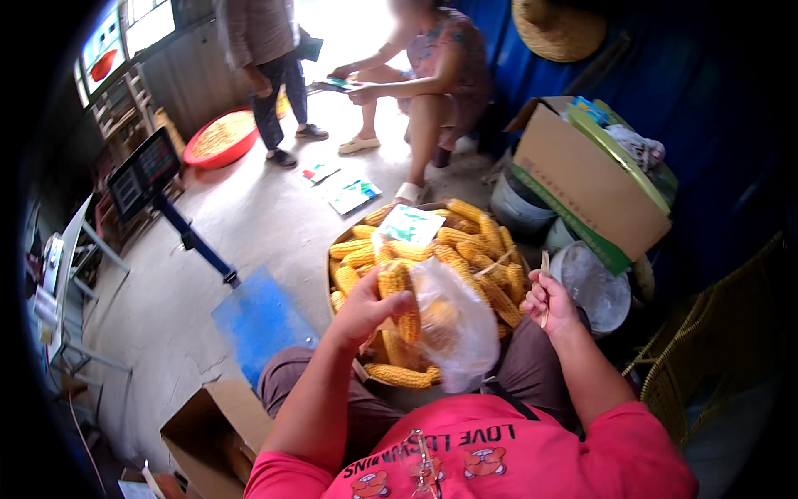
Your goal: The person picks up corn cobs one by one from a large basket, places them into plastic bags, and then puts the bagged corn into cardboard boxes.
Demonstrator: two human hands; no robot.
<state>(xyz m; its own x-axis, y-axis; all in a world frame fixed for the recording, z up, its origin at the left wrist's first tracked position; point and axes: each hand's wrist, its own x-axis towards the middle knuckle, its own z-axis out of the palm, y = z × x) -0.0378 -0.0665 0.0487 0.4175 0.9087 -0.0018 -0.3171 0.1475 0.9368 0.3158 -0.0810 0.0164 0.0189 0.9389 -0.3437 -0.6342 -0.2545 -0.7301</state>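
Note:
My left hand (361, 310) grips a yellow corn cob (399, 299) above a round container (330, 274) heaped with corn cobs (461, 240). A thin pale stick or strip (545, 268) stands upright between the fingers of my right hand (553, 304), to the right of the heap. Between my hands a translucent plastic bag (461, 337) lies over the near part of the corn, with something yellowish showing through it. On the far side of the heap rests a white and green printed packet (411, 224).
A platform scale with a blue plate (265, 324) stands at left, near an open cardboard box (218, 424). Beyond are printed sheets (354, 194), a red basin of kernels (221, 138), a standing person (262, 43) and a seated person (449, 68). Buckets (592, 290) and a carton (586, 174) sit right.

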